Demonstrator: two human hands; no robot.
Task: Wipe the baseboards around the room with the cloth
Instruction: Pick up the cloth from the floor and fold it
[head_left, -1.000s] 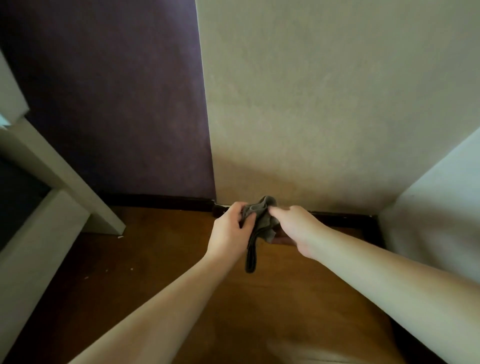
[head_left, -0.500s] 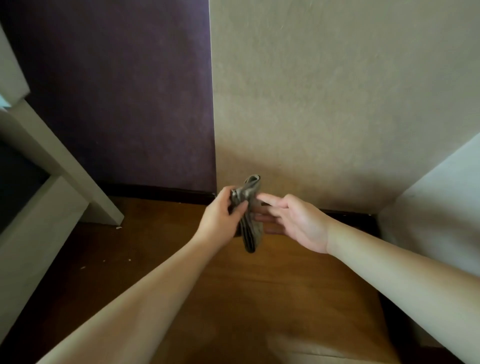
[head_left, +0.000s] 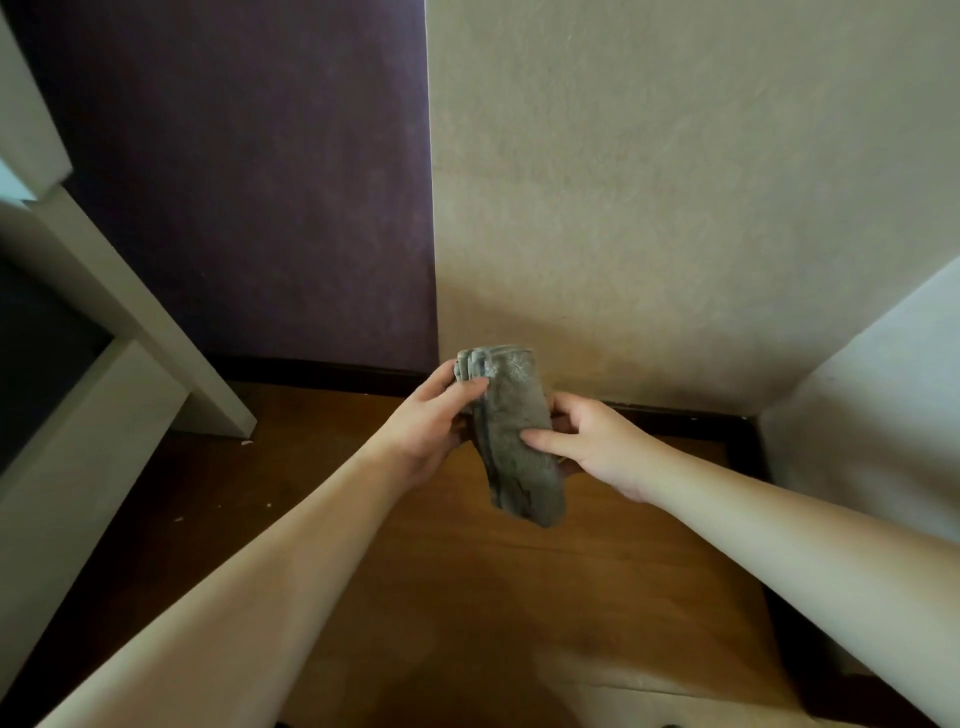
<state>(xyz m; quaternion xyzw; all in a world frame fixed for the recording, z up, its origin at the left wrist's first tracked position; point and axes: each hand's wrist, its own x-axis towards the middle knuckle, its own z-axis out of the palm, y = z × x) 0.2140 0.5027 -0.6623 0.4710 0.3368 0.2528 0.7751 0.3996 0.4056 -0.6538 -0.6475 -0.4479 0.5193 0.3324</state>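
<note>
Cloth (head_left: 511, 441): folded, gray, held up above the floor (head_left: 467, 597).
Left hand (head_left: 428, 428): fingers holding the cloth.
Right hand (head_left: 597, 447): fingers holding it too.
Baseboard (head_left: 322, 370): dark, behind.

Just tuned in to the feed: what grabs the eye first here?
The folded grey cloth, dead centre, pinched between the left hand and right hand above the wooden floor. Behind it, the purple wall meets the beige wall, with the dark baseboard running along their foot.
</note>
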